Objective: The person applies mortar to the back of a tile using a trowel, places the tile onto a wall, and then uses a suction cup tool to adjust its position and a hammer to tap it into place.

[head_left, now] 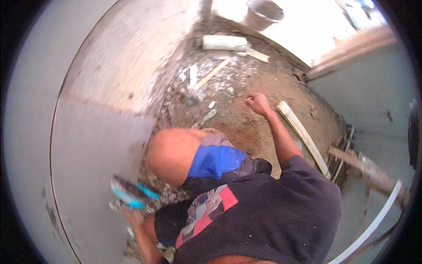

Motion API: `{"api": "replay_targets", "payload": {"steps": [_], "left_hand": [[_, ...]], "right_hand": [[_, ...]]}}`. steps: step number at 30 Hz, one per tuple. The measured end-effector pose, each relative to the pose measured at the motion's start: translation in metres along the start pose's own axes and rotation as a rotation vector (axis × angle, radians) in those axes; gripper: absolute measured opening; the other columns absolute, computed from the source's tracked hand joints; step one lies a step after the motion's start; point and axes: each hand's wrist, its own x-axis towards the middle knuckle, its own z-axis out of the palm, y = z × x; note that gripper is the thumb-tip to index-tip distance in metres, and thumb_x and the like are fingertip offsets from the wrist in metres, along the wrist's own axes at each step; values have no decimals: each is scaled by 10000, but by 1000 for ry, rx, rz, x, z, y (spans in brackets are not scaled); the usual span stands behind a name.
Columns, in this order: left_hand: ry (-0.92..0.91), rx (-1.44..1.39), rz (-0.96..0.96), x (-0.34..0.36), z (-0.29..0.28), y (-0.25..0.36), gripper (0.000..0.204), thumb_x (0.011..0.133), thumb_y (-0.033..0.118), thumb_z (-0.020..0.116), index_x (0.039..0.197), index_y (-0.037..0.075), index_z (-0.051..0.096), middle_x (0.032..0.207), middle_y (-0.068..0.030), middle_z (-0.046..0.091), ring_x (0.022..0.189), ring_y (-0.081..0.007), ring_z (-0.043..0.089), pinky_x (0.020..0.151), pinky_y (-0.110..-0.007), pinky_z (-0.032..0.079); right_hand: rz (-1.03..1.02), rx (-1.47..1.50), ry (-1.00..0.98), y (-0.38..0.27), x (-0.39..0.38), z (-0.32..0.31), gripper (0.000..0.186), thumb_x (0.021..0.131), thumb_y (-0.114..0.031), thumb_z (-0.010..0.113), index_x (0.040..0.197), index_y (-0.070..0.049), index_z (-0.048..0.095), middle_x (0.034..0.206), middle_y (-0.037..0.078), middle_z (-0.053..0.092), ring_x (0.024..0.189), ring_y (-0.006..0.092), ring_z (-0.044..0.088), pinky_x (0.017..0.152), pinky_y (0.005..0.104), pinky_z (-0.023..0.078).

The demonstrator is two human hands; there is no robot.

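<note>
At the lower left, my left hand is closed on a black and turquoise tool, held close to the grey wall panel. Motion blurs the tool, so its exact kind does not show. My right hand is curled into a fist above the dirt floor, its arm stretched forward. Anything inside that fist is hidden. Beside my right forearm lies a long pale wooden strip. My bent knee rises between the two arms.
Rubble covers the ground ahead, with a white roller-shaped piece and a thin wood stick. A bucket stands beyond the sill in bright light. Rusty timber and a white curved strip are at right.
</note>
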Motion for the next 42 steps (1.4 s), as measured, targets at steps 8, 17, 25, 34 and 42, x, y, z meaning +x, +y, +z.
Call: {"api": "replay_targets", "payload": {"steps": [8,17,25,34,42], "left_hand": [[32,-405,73,3,-3,80,253,788,99,714,1003,21,607,892,-13,638,797,-132,587,722,-319,474],[1090,-912,-188,2,26,122,167,856,84,700,975,28,597,817,-15,625,704,-106,574,639,-283,462],[1345,-644,-155,48,28,82,219,860,122,708,998,-1,591,805,-39,623,717,-139,586,675,-308,468],[1390,-515,-166,68,23,67,318,790,101,722,1039,-48,592,830,-119,663,752,-230,650,687,-381,506],[1088,-873,-367,72,41,53,352,783,119,721,1073,-28,585,991,-154,664,867,-237,661,765,-395,521]], "right_hand": [[-265,254,-126,-141,5,-8,298,889,-249,642,1111,-52,667,788,117,714,753,198,685,723,324,506],[-749,486,-168,-344,-29,-44,406,917,-360,633,1173,-46,650,967,150,699,887,227,670,797,340,510],[-868,612,-181,-387,-77,-43,368,925,-329,643,1139,-30,663,969,124,696,882,179,677,771,308,526],[-955,681,-387,-435,-120,-39,264,910,-179,663,1122,-22,665,941,105,697,872,150,660,777,285,522],[-1409,548,-558,-503,-199,-7,285,885,-86,658,1162,-30,623,944,121,650,818,184,653,706,295,534]]}}
